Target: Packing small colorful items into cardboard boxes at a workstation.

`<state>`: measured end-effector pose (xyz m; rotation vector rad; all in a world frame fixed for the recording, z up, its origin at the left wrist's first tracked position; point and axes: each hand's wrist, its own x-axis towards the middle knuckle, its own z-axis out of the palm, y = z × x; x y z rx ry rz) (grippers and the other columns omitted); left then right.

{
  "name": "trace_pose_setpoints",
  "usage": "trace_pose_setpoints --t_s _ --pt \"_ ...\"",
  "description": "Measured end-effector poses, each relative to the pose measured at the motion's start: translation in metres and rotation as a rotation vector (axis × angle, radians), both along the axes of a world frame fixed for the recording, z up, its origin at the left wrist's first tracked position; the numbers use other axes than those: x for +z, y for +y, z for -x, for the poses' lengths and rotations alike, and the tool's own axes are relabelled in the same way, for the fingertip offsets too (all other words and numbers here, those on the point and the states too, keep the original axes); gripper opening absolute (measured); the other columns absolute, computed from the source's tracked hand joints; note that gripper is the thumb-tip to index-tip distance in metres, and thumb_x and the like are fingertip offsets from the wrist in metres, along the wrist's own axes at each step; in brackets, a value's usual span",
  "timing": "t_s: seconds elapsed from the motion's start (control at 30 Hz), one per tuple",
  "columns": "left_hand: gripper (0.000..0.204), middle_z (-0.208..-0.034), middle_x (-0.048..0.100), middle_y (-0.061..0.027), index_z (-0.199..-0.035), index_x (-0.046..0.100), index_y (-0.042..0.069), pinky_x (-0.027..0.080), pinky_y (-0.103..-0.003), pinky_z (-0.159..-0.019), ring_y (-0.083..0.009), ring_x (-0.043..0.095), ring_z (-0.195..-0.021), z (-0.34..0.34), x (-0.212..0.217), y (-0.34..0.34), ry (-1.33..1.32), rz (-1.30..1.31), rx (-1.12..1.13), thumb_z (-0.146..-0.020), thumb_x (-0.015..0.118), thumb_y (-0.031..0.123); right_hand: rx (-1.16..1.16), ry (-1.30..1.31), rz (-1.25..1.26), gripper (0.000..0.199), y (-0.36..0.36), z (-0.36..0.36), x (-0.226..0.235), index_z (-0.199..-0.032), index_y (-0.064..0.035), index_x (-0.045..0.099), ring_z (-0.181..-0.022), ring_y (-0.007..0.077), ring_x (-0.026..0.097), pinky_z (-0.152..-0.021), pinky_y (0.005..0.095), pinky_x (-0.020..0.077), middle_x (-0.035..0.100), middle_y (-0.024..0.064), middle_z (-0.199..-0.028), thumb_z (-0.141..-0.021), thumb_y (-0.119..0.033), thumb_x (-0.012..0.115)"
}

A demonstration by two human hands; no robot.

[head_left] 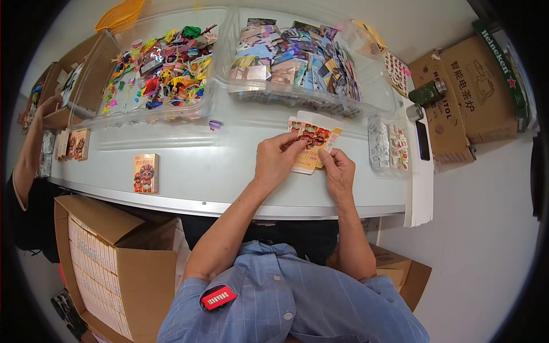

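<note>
A small flat yellow-and-orange carton (303, 163), printed with red cartoon figures, is held above the middle of the table with its white flap raised at the far end. My left hand (273, 162) pinches its left side, fingers lying over the printed face. On the right edge my right hand (339, 175) grips the carton between thumb and fingers. Whether anything is inside it cannot be seen. To the left, a closed box (146, 173) of similar print stands on the table. A small purple item (215, 124) lies beyond my left hand.
Two clear bins stand at the back: one with colourful small toys (166, 80), one with picture cards (297, 57). On the right sit a clear tray (389, 148), a phone (422, 141) and a green flask (428, 91). Another person's arm (28, 151) reaches in at far left.
</note>
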<state>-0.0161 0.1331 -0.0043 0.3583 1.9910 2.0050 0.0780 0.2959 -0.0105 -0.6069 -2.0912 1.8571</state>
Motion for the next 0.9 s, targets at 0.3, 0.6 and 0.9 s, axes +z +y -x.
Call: trace_pose_setpoints --t_s 0.3,0.6,0.9 --pt "0.018 -0.090 0.073 -0.0038 -0.103 0.074 -0.002 0.053 -0.026 -0.072 -0.0068 0.063 -0.080 0.000 0.015 -0.018 -0.163 -0.095 -0.292 -0.095 0.073 0.014 -0.073 0.200 0.054 0.026 -0.016 -0.003 0.015 -0.117 0.0041 0.067 -0.087 0.0055 0.062 -0.078 0.0214 0.0511 0.071 0.0032 -0.100 -0.105 -0.018 0.059" --pt "0.089 -0.149 0.052 -0.0175 -0.152 0.039 -0.003 0.043 -0.039 -0.113 -0.0254 0.055 -0.133 -0.010 0.046 -0.057 -0.332 -0.492 -0.669 -0.075 0.082 0.006 0.238 0.176 0.580 0.030 -0.071 -0.021 0.026 -0.115 0.0027 0.065 -0.097 0.0074 0.060 -0.088 0.0263 0.0495 0.068 0.0031 -0.107 -0.110 -0.022 0.049" --pt "0.091 -0.126 0.068 -0.0135 -0.137 0.055 -0.003 0.050 -0.036 -0.105 -0.0235 0.066 -0.116 -0.011 0.032 -0.095 -0.515 -0.567 -0.625 -0.057 0.095 0.009 0.519 -0.060 0.305 0.039 -0.087 -0.035 0.039 -0.128 0.0057 0.061 -0.108 0.0131 0.060 -0.098 0.0298 0.0468 0.068 0.0084 -0.118 -0.110 -0.026 0.047"
